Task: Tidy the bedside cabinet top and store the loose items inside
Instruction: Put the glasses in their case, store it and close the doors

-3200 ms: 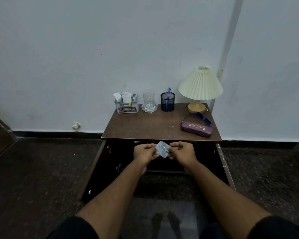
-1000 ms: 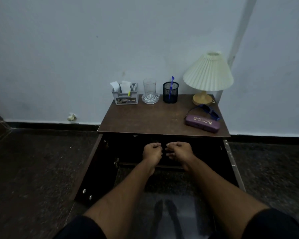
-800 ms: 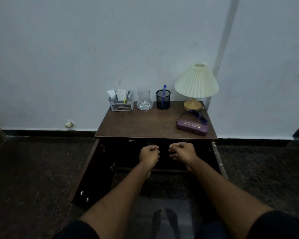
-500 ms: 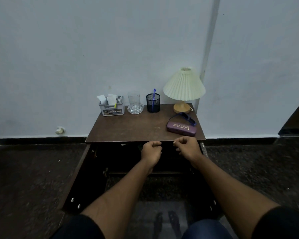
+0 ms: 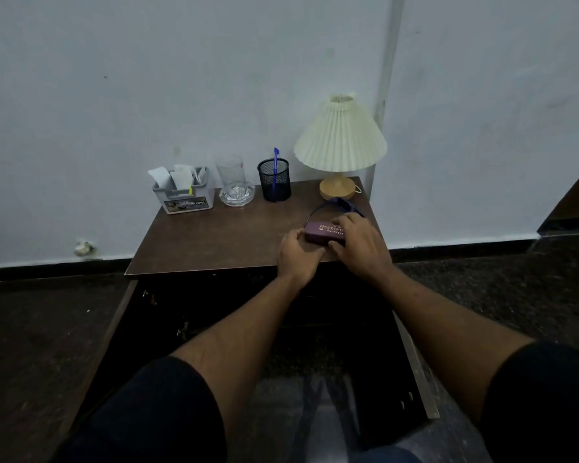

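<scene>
the purple glasses case [image 5: 325,232], in front of the lamp [image 5: 341,145], is clasped by the left hand [image 5: 296,255] and right hand [image 5: 360,248]. next, it is probably to be lifted into the open cabinet [image 5: 214,242].

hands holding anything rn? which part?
Both hands on the purple glasses case: left hand at its left end, right hand over its right half. Not lifted.

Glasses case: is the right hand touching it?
Touching. The head view shows the right hand laid over the right end of the purple glasses case, its fingers covering part of the gold lettering, while the left hand meets the left end.
</scene>
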`<state>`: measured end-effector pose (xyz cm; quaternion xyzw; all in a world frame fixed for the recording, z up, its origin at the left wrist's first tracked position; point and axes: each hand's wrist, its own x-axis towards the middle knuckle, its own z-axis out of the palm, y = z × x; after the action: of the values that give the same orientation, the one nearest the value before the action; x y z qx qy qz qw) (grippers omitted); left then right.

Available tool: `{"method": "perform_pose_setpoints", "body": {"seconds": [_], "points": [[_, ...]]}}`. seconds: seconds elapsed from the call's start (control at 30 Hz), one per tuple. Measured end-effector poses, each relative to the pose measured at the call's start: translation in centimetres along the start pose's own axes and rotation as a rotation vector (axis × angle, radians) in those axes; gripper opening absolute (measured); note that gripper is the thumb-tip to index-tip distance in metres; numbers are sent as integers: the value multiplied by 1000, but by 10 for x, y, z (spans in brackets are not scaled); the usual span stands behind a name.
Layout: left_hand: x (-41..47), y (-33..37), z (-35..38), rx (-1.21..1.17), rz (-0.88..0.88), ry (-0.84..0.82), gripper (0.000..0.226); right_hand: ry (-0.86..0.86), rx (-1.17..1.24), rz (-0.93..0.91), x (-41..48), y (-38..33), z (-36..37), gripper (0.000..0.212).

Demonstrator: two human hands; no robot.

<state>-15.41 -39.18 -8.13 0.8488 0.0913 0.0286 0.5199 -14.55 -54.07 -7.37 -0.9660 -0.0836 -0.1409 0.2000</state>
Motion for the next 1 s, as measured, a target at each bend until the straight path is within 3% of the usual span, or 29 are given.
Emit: {"method": "perform_pose_setpoints", "body": {"seconds": [0.13, 0.33, 0.53, 0.77, 1.0], "points": [[23, 5, 8, 24, -3, -72, 74, -63, -54, -18, 16, 4, 9, 51], [35, 3, 18, -1, -37, -157, 71, -92, -143, 9, 23, 8, 17, 42], [30, 1, 13, 36, -4, -112, 65, -104, -203, -19, 16, 5, 13, 39], [5, -11, -29, -39, -20, -93, 84, -191, -47, -119, -12, -14, -4, 47], [-32, -24, -96, -168, -18, -122, 71, -206, 100, -155, -44, -70, -10, 49]]}}
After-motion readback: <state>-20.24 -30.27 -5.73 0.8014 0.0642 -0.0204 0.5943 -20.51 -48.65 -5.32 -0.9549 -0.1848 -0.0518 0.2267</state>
